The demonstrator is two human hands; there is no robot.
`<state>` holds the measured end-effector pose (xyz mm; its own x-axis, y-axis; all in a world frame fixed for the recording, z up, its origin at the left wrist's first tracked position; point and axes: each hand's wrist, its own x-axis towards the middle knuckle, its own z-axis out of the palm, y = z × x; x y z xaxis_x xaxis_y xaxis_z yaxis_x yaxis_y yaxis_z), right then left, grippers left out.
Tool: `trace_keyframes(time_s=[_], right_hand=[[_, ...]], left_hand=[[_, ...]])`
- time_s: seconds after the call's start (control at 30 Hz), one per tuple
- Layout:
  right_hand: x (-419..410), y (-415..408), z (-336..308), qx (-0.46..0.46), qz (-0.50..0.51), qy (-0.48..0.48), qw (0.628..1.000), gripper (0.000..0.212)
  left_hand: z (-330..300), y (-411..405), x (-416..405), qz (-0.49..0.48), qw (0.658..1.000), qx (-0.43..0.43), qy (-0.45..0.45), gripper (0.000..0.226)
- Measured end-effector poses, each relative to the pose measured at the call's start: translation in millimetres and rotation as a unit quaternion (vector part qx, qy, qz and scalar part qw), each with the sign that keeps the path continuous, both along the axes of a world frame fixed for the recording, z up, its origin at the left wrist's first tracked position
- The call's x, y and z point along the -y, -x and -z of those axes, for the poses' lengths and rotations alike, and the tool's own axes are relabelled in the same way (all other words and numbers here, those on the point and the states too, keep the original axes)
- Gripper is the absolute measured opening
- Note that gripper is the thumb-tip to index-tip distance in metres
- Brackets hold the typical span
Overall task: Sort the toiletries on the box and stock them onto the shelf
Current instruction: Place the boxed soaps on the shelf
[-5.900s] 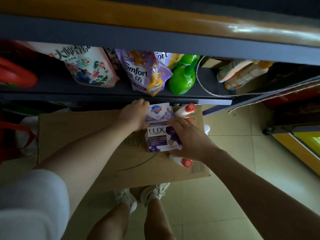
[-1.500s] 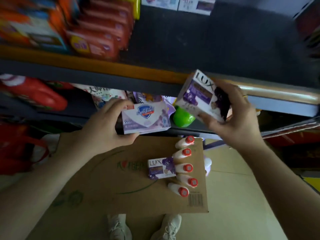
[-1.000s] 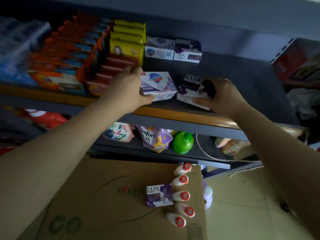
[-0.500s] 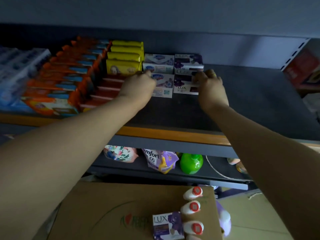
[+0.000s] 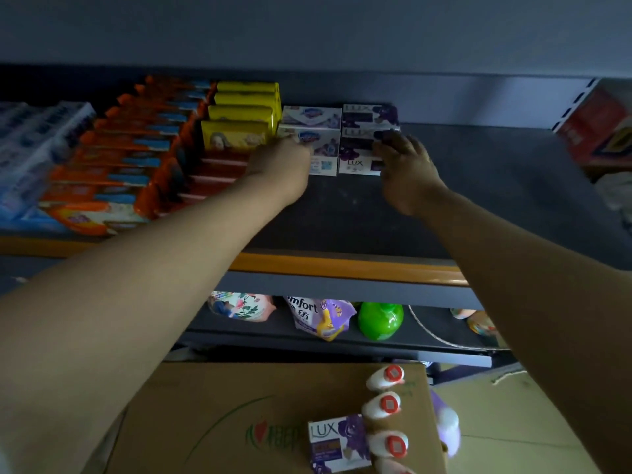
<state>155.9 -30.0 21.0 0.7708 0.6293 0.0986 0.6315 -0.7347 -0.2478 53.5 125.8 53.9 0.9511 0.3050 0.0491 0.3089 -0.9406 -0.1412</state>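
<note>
A: How much is stocked?
B: On the flat dark shelf (image 5: 478, 186), two rows of glossy cardboard soap cartons are formed. The front white carton (image 5: 323, 148) is gripped by the left hand (image 5: 284, 159); the purple Lux carton (image 5: 359, 155) is touched by the right hand (image 5: 403, 165), whose grip cannot be told.
A: What is left?
B: On the corrugated box (image 5: 222, 405), one Lux carton (image 5: 337, 443) and rounded red-capped tubes (image 5: 384, 403).

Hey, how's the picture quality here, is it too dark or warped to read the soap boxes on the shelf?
Head view: dim overall, shelf back in shadow; the front LUX box is legible, the ones behind murky. Head view: wide-angle bend curves the orange shelf edge. Head view: both the left hand and right hand look slightly blurred.
</note>
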Motion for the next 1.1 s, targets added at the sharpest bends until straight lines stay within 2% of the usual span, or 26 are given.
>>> trace_keyframes(time_s=[0.03,0.1,0.17,0.23,0.3,0.37,0.5,0.57,0.63,0.77,0.83,0.9,1.0,1.1], right_hand=[[3,8,-5,-0.001,0.022,-0.048,0.999,0.053],[11,30,-15,0.034,0.029,-0.154,0.987,0.04],[25,54,-20,0.089,-0.008,-0.229,0.969,0.027],[43,82,-20,0.099,-0.056,-0.252,0.961,0.027],[62,115,-11,0.089,-0.084,-0.236,0.964,0.025],[79,149,4,0.075,-0.099,-0.209,0.97,0.022],[102,195,54,0.009,-0.115,-0.12,0.986,0.024],[109,212,81,-0.047,-0.098,-0.07,0.992,0.026],[115,225,104,-0.096,-0.081,-0.006,0.992,0.029],[124,238,128,-0.188,-0.052,0.065,0.979,0.022],[124,240,136,-0.217,-0.055,0.086,0.971,0.025],[119,244,147,-0.234,-0.08,0.107,0.963,0.026],[110,251,165,-0.238,-0.119,0.143,0.953,0.031],[103,259,181,-0.253,-0.149,0.195,0.936,0.047]], left_hand=[[-1,9,4,0.021,0.999,0.018,0.027,0.046],[-1,32,13,0.127,0.984,0.117,0.046,0.034],[4,65,27,0.252,0.942,0.211,0.066,0.026],[18,102,45,0.333,0.91,0.229,0.092,0.023],[46,136,61,0.357,0.907,0.188,0.12,0.024],[87,167,67,0.323,0.924,0.129,0.162,0.03],[170,214,74,0.172,0.943,-0.014,0.285,0.031],[202,232,83,0.093,0.934,-0.089,0.332,0.04],[225,242,94,0.033,0.917,-0.124,0.378,0.051],[255,251,117,0.004,0.895,-0.174,0.41,0.082],[267,255,125,-0.005,0.885,-0.188,0.425,0.094],[279,260,129,-0.017,0.883,-0.17,0.436,0.097],[295,265,130,-0.051,0.871,-0.128,0.471,0.096],[308,269,128,-0.059,0.862,-0.089,0.495,0.089]])
